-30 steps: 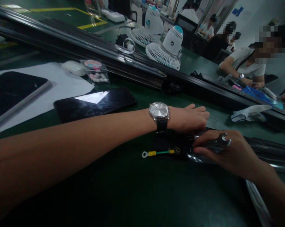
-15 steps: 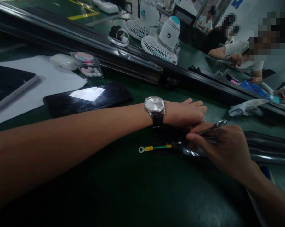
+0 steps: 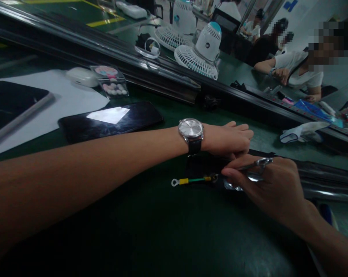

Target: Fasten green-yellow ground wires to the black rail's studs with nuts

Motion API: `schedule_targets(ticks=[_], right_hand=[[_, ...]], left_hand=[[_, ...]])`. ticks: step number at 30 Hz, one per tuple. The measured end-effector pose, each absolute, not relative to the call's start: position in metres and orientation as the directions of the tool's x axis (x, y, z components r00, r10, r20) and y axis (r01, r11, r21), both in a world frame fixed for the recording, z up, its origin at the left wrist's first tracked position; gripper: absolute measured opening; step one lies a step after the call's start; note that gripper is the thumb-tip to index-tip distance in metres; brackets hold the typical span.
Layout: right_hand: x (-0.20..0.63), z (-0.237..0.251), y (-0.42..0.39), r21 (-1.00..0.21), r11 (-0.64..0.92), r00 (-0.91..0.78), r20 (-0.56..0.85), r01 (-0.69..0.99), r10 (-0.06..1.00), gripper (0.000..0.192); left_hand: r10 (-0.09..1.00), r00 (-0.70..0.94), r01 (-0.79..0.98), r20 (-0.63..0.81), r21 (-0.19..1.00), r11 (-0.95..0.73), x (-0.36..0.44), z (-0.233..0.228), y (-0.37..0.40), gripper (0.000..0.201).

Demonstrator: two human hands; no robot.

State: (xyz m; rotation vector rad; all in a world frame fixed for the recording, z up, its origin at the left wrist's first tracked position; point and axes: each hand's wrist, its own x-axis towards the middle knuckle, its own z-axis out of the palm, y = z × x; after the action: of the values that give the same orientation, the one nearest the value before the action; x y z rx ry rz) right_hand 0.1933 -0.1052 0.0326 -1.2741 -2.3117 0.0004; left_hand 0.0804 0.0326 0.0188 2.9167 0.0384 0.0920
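My right hand (image 3: 273, 184) is closed in a pinch round a slim silver pen-like tool (image 3: 256, 164). Its tip is hidden by my fingers, beside a short green ground wire (image 3: 195, 179) with yellow sleeves and a ring terminal at its free end. The wire's other end meets a dark piece (image 3: 201, 163), where a small fastener shows dimly. My left hand (image 3: 227, 138), a watch (image 3: 190, 128) on its wrist, lies palm down just beyond, fingers stretched out and slightly apart; its underside is hidden.
Left of my hands lie a black phone (image 3: 110, 120), a white sheet (image 3: 72, 100), a white case (image 3: 82, 77) and a small candy box (image 3: 112, 82). A long dark rail (image 3: 150, 71) crosses behind, with white fans (image 3: 207, 46) beyond. A glove (image 3: 302, 131) lies right; people sit farther back.
My right hand has shifted slightly left toward the wire's fastened end, and the silver tool has turned and tilted lower. My left hand stays in place; the view has moved a little.
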Motion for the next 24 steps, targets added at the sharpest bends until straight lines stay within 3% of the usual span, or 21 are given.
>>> schedule_targets(ticks=[6, 12, 15, 19, 24], right_hand=[[0.195, 0.028, -0.104, -0.215, 0.574, -0.473, 0.381, 0.790, 0.794, 0.024], [0.211, 0.042, -0.103, -0.260, 0.746, -0.723, 0.198, 0.613, 0.662, 0.009], [0.218, 0.048, -0.105, -0.310, 0.700, -0.663, 0.232, 0.644, 0.712, 0.008], [0.218, 0.047, -0.109, -0.288, 0.590, -0.515, 0.297, 0.754, 0.804, 0.004], [0.208, 0.039, -0.110, -0.308, 0.566, -0.465, 0.343, 0.765, 0.816, 0.006]], left_hand=[[0.028, 0.996, 0.009, 0.079, 0.234, -0.972, 0.082, 0.014, 0.034, 0.013], [0.041, 0.995, 0.016, 0.095, 0.251, -0.968, 0.081, 0.014, 0.034, 0.014], [0.038, 0.994, 0.010, 0.103, 0.257, -0.966, 0.082, 0.014, 0.034, 0.010], [0.044, 0.992, 0.010, 0.121, 0.265, -0.964, 0.082, 0.012, 0.034, 0.008], [0.027, 0.984, -0.030, 0.175, 0.313, -0.949, 0.082, 0.009, 0.037, 0.012]])
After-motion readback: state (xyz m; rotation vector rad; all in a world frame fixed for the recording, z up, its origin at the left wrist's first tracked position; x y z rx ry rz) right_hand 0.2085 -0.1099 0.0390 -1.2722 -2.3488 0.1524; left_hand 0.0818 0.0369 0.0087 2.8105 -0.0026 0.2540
